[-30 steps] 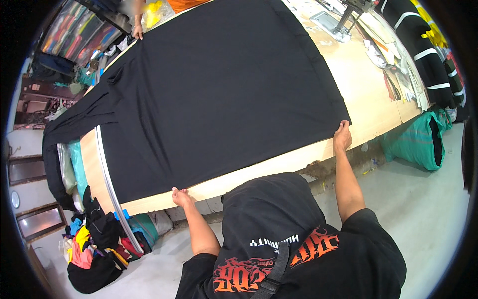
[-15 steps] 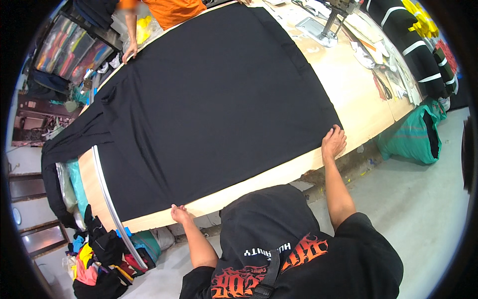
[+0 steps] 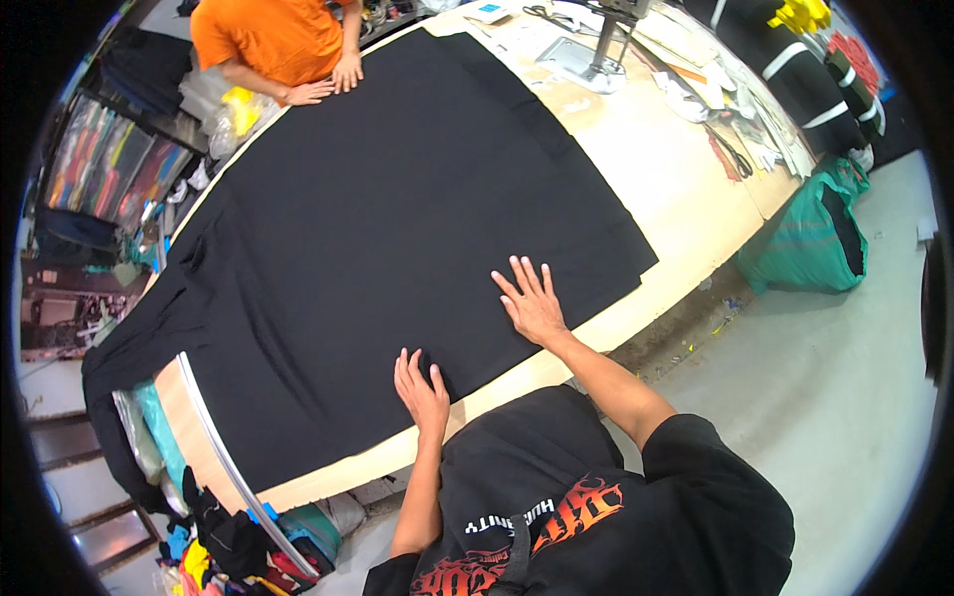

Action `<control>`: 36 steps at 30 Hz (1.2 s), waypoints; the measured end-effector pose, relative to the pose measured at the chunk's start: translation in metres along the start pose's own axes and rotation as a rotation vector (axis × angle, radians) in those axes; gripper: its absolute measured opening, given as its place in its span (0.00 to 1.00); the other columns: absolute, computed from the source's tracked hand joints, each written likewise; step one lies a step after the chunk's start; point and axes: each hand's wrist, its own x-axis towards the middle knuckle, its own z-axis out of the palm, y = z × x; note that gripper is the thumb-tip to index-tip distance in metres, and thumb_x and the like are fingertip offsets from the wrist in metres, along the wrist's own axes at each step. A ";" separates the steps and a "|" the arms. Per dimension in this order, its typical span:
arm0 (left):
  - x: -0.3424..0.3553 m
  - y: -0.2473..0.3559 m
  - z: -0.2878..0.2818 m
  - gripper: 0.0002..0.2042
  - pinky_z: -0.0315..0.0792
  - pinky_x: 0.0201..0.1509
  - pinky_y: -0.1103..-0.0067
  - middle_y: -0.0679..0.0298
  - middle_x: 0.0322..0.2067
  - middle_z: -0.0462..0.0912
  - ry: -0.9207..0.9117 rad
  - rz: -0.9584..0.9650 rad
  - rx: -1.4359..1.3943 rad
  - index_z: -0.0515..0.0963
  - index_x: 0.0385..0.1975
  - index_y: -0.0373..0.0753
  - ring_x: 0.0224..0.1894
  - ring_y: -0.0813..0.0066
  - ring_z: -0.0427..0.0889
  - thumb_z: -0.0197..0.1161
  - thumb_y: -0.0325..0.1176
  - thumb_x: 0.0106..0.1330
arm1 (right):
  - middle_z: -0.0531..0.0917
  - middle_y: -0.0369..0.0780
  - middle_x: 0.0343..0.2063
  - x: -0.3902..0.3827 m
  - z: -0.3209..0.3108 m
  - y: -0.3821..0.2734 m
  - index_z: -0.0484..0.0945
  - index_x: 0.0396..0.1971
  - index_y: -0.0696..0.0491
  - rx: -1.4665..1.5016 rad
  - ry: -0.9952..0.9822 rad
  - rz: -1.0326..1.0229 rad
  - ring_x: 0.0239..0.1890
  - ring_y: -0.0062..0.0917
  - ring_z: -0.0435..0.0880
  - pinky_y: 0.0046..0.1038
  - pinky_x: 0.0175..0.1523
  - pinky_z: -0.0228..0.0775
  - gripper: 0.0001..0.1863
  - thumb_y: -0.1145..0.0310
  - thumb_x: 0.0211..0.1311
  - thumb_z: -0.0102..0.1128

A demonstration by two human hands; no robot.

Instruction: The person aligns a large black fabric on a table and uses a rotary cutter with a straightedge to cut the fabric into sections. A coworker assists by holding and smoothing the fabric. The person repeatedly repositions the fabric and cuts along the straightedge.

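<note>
A large sheet of black fabric [image 3: 397,219] lies spread over a pale wooden table [image 3: 686,204]. Near its front edge my left hand [image 3: 423,394] rests on or just over the cloth, fingers stretched and slightly bent. Farther right, my right hand [image 3: 533,302] lies on the fabric with its fingers spread. Neither hand holds anything. Creases run through the left part of the cloth, which trails off the table's left end. Across the table a co-worker in an orange shirt [image 3: 273,45] has both hands at the far edge of the fabric.
A metal rail [image 3: 219,447] crosses the table's left end. At the far right stand a cutting machine [image 3: 601,50], scissors [image 3: 735,154] and paper scraps. A green sack [image 3: 810,233] sits on the floor at right, and a pile of colored cloth scraps [image 3: 214,551] lies at lower left.
Both my hands have left the fabric's near edge and moved inward over the cloth, my right hand well to the left. The co-worker's hands have come together at the far edge.
</note>
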 end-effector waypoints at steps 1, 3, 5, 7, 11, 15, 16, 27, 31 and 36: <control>-0.004 -0.005 0.000 0.26 0.49 0.89 0.51 0.51 0.84 0.61 -0.008 0.004 0.044 0.70 0.78 0.39 0.87 0.46 0.55 0.58 0.40 0.86 | 0.53 0.47 0.89 -0.003 -0.003 0.014 0.58 0.88 0.35 -0.020 0.008 0.048 0.91 0.44 0.47 0.60 0.90 0.34 0.32 0.50 0.91 0.43; -0.012 -0.022 0.001 0.29 0.43 0.91 0.49 0.51 0.87 0.56 -0.090 -0.070 0.161 0.64 0.83 0.41 0.89 0.47 0.49 0.53 0.44 0.88 | 0.55 0.47 0.88 -0.012 -0.010 0.047 0.59 0.88 0.35 -0.083 0.007 0.179 0.90 0.45 0.49 0.60 0.90 0.34 0.32 0.50 0.90 0.43; -0.023 -0.041 -0.001 0.30 0.41 0.91 0.49 0.52 0.89 0.50 -0.083 -0.059 0.277 0.60 0.87 0.45 0.90 0.48 0.45 0.49 0.46 0.89 | 0.54 0.46 0.89 -0.023 -0.016 0.083 0.58 0.88 0.34 -0.146 0.031 0.324 0.91 0.44 0.48 0.59 0.90 0.33 0.31 0.51 0.91 0.41; -0.033 -0.055 -0.005 0.31 0.38 0.91 0.49 0.53 0.90 0.47 -0.166 -0.115 0.336 0.58 0.88 0.49 0.91 0.49 0.42 0.46 0.49 0.90 | 0.50 0.44 0.90 -0.039 -0.021 0.117 0.54 0.89 0.33 -0.157 0.044 0.421 0.91 0.41 0.45 0.57 0.91 0.31 0.32 0.50 0.92 0.36; -0.038 -0.066 -0.006 0.31 0.34 0.91 0.50 0.54 0.90 0.47 -0.138 -0.095 0.250 0.58 0.88 0.49 0.91 0.49 0.41 0.47 0.49 0.90 | 0.53 0.45 0.89 -0.053 -0.016 0.160 0.56 0.89 0.34 -0.176 0.028 0.543 0.91 0.47 0.47 0.59 0.90 0.36 0.32 0.52 0.92 0.39; -0.035 -0.079 -0.016 0.29 0.43 0.89 0.46 0.52 0.86 0.58 -0.039 -0.032 0.200 0.65 0.84 0.47 0.89 0.47 0.51 0.54 0.46 0.87 | 0.58 0.49 0.87 -0.051 0.000 0.157 0.62 0.87 0.38 -0.103 0.177 0.497 0.88 0.53 0.53 0.65 0.88 0.39 0.30 0.57 0.91 0.42; -0.041 -0.081 -0.021 0.27 0.46 0.89 0.47 0.52 0.84 0.62 -0.023 -0.034 0.129 0.69 0.82 0.45 0.88 0.48 0.55 0.55 0.45 0.87 | 0.57 0.51 0.87 -0.053 0.001 0.155 0.62 0.86 0.39 -0.124 0.158 0.571 0.88 0.53 0.54 0.67 0.87 0.39 0.30 0.56 0.91 0.41; -0.073 -0.223 -0.115 0.27 0.67 0.78 0.58 0.45 0.68 0.78 0.645 -0.753 -0.293 0.72 0.73 0.32 0.72 0.46 0.75 0.65 0.43 0.83 | 0.62 0.55 0.85 -0.058 0.045 -0.127 0.70 0.80 0.52 0.272 0.297 0.140 0.89 0.51 0.52 0.57 0.89 0.36 0.27 0.61 0.89 0.49; -0.055 -0.274 -0.135 0.40 0.73 0.75 0.61 0.41 0.71 0.77 0.338 -0.921 -0.474 0.65 0.78 0.30 0.72 0.46 0.78 0.76 0.46 0.75 | 0.62 0.52 0.85 -0.056 0.063 -0.295 0.71 0.80 0.51 0.414 0.086 -0.254 0.88 0.51 0.57 0.56 0.89 0.44 0.32 0.64 0.80 0.63; -0.044 -0.328 -0.171 0.25 0.77 0.68 0.66 0.53 0.55 0.88 -0.191 -0.849 -1.175 0.78 0.63 0.31 0.59 0.61 0.85 0.76 0.41 0.76 | 0.51 0.55 0.88 -0.092 0.101 -0.470 0.53 0.89 0.50 0.358 -0.212 -0.310 0.90 0.50 0.48 0.59 0.90 0.37 0.56 0.48 0.70 0.76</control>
